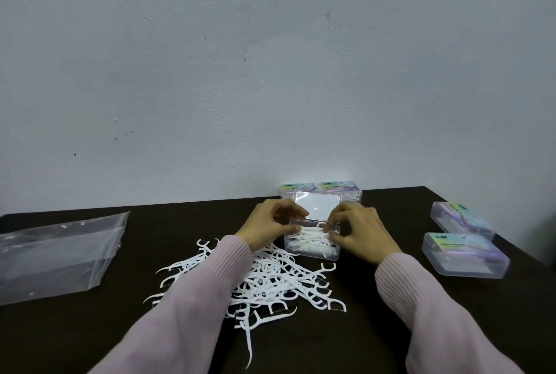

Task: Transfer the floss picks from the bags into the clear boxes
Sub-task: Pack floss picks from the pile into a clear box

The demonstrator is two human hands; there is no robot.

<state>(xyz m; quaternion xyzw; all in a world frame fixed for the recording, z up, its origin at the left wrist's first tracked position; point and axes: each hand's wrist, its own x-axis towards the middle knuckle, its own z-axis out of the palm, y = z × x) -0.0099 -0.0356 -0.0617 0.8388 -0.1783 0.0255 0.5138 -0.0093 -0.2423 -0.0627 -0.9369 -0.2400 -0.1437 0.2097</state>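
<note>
A clear box (313, 249) stands open in the middle of the dark table, its lid (319, 203) tipped back, with white floss picks inside. My left hand (270, 227) is at the box's left side and its fingertips pinch a floss pick over the opening. My right hand (361, 232) is at the right side, its curled fingers pinching the same picks at the box's rim. A loose heap of floss picks (279, 280) lies in front of the box, partly under my left sleeve. An empty clear bag (57, 256) lies flat at the left.
Two closed boxes with coloured labels (322, 190) stand against the wall behind the open box. Two more closed boxes lie at the right, one (461, 220) farther back and one (464, 258) nearer. The table's right edge (511, 250) runs diagonally past them.
</note>
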